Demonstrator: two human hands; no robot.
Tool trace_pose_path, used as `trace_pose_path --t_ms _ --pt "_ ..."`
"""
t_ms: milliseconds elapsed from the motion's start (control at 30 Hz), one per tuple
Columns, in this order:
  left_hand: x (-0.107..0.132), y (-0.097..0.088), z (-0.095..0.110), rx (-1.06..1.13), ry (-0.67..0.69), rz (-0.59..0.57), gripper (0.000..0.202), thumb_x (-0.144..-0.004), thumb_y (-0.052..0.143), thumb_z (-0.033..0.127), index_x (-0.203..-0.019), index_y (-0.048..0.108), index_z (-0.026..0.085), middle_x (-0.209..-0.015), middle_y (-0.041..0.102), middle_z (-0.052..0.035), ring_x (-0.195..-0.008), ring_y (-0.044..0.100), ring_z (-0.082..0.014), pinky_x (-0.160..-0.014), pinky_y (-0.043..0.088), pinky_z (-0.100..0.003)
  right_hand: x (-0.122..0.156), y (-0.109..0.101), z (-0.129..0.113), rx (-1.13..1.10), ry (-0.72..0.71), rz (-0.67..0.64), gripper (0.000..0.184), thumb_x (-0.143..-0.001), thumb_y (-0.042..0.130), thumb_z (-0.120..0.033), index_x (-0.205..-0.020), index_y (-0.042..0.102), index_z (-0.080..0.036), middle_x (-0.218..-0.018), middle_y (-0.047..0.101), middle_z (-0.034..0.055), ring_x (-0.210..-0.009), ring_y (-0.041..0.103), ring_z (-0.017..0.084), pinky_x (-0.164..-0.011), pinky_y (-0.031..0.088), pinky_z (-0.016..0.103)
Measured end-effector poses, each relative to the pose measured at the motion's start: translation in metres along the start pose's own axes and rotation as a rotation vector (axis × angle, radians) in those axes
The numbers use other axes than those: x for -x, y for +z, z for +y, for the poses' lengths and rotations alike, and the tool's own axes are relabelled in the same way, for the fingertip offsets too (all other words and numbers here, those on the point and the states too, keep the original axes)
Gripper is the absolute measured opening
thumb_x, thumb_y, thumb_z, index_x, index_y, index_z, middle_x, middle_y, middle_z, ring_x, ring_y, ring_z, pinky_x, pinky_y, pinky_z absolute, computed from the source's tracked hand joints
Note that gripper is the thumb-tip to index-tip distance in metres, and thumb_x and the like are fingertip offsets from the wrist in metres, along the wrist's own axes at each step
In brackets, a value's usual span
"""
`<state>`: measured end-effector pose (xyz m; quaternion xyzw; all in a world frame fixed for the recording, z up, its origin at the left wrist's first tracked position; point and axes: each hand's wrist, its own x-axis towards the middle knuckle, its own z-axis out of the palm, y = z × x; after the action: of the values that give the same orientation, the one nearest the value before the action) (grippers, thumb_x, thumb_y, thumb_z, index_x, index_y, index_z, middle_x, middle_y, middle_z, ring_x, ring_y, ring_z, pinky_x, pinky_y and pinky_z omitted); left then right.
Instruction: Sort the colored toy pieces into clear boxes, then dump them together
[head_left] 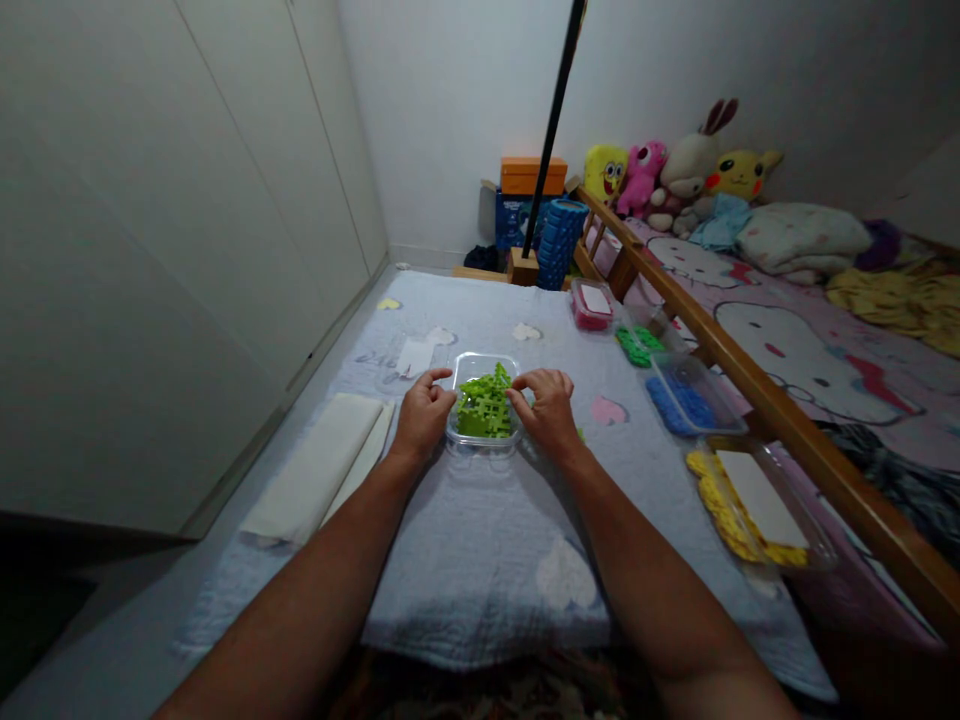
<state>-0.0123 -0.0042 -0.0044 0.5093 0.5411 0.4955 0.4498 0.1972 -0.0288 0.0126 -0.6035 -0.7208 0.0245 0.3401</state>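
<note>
A clear plastic box (480, 362) full of light green interlocking pieces (486, 405) sits on a pale blue blanket (480, 560) on the floor. My left hand (421, 412) is curled against the box's left side, thumb and fingers on its rim. On the box's right side, my right hand (547, 405) has its fingers bent, the fingertips touching the green pieces at the rim. Both forearms reach forward from the bottom of the view.
Along the blanket's right edge stand more clear boxes: red pieces (592, 308), dark green pieces (639, 346), blue pieces (686, 400), yellow pieces (739, 515). A wooden bed rail (757, 385) runs on the right, plush toys (679, 170) behind it. A folded white sheet (319, 465) lies left. A black pole (551, 130) stands ahead.
</note>
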Motion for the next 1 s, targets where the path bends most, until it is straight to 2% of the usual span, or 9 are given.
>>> trace_pose_path --t_ms 467,767,900,1000 --pt "0.001 0.0 0.001 -0.023 0.013 -0.012 0.052 -0.074 0.065 0.035 -0.122 0.068 0.015 -0.059 0.039 0.0095 -0.051 0.033 -0.0107 -0.052 0.028 -0.024 -0.006 0.006 -0.007 0.053 0.007 -0.015 0.011 -0.099 0.067 -0.031 -0.091 0.072 -0.025 -0.097 0.074 0.0052 -0.106 0.058 0.026 -0.108 0.03 0.045" --pt "0.001 0.0 -0.001 -0.024 0.009 -0.024 0.052 -0.074 0.065 0.036 -0.121 0.068 0.014 -0.059 0.039 0.0095 -0.051 0.033 -0.0107 -0.052 0.027 -0.024 -0.004 0.008 -0.005 0.036 -0.043 -0.03 0.01 -0.096 0.067 -0.026 -0.093 0.077 -0.025 -0.108 0.07 0.0062 -0.112 0.055 0.025 -0.108 0.031 0.044" --pt "0.001 -0.001 0.0 -0.057 0.024 -0.025 0.052 -0.075 0.063 0.034 -0.123 0.068 0.013 -0.059 0.038 0.0095 -0.051 0.033 -0.0109 -0.052 0.027 -0.024 -0.004 0.001 0.003 0.005 -0.007 0.0 0.016 -0.096 0.062 -0.024 -0.095 0.078 -0.023 -0.111 0.07 0.0074 -0.114 0.055 0.026 -0.107 0.034 0.044" --pt "0.001 -0.001 0.0 -0.063 0.029 -0.021 0.052 -0.075 0.062 0.034 -0.122 0.068 0.013 -0.06 0.038 0.0094 -0.052 0.033 -0.0108 -0.052 0.026 -0.024 -0.006 -0.009 0.022 0.009 0.072 0.026 0.021 -0.095 0.057 -0.021 -0.097 0.078 -0.023 -0.112 0.07 0.0082 -0.114 0.056 0.027 -0.105 0.038 0.044"
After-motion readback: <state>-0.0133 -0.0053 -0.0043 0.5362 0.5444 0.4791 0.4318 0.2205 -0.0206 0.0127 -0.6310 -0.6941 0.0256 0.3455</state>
